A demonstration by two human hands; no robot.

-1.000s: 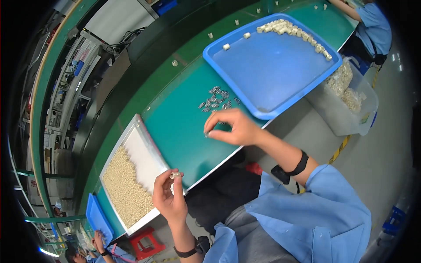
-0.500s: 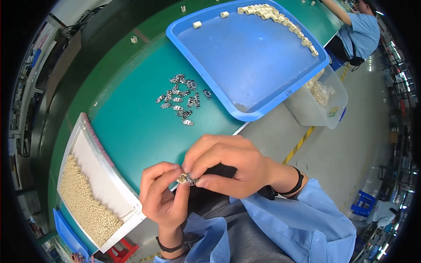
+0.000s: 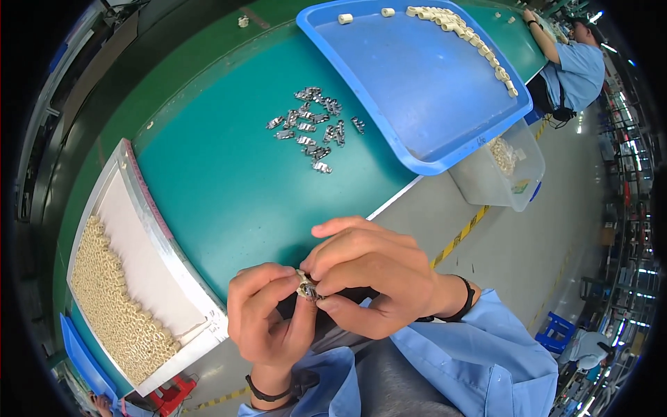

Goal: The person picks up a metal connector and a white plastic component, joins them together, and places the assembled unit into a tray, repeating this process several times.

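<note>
Between my hands, over the table's near edge, is a small cream plastic part (image 3: 301, 277) with a silvery metal clip (image 3: 309, 292) at its opening. My left hand (image 3: 269, 316) pinches the cream part between thumb and fingertips. From the other side, my right hand (image 3: 379, 281) closes its thumb and index finger on the metal clip. Fingertips cover much of both pieces, so how deep the clip sits cannot be made out. Beyond my hands, several similar metal clips (image 3: 306, 126) lie in a loose group on the green table (image 3: 229, 139).
A blue tray (image 3: 417, 104) at the far right holds a curved row of cream cylindrical parts (image 3: 458, 26). At left, a white box (image 3: 142, 229) contains many small cream pieces (image 3: 114, 306). A clear bin (image 3: 497, 174) stands below the tray. A co-worker (image 3: 573, 69) sits beyond.
The view has shifted, so table things appear displaced. My fingers have turned the cream part, and the metal clip now shows against its opening rather than beside it.
</note>
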